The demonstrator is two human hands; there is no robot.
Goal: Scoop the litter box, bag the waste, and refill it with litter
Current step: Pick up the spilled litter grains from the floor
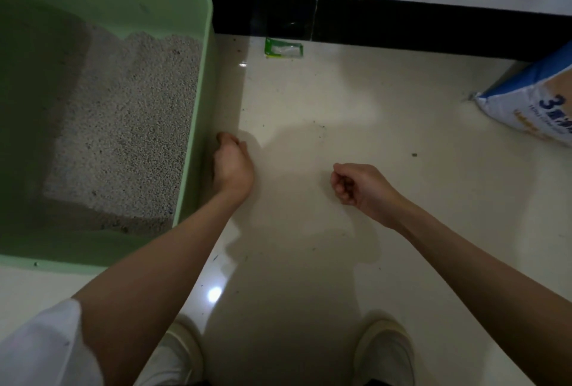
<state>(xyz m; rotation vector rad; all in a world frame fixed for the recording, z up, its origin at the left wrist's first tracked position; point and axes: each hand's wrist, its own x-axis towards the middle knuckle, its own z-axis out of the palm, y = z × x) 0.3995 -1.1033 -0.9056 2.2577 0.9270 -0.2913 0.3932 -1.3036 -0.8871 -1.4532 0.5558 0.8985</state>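
Observation:
A pale green litter box [202, 54] fills the left of the view, with grey litter [123, 125] spread across its bottom. My left hand [230, 165] rests against the box's right outer wall, fingers curled down near the floor; whether it grips anything is hidden. My right hand [359, 184] hovers over the tiled floor to the right, curled into a loose fist with nothing visible in it. A blue and white litter bag [535, 107] leans at the right edge.
A small green and clear packet [283, 48] lies on the floor by the black skirting [402, 20]. Loose litter grains dot the cream tiles [340, 100]. My two white shoes [383, 354] show at the bottom.

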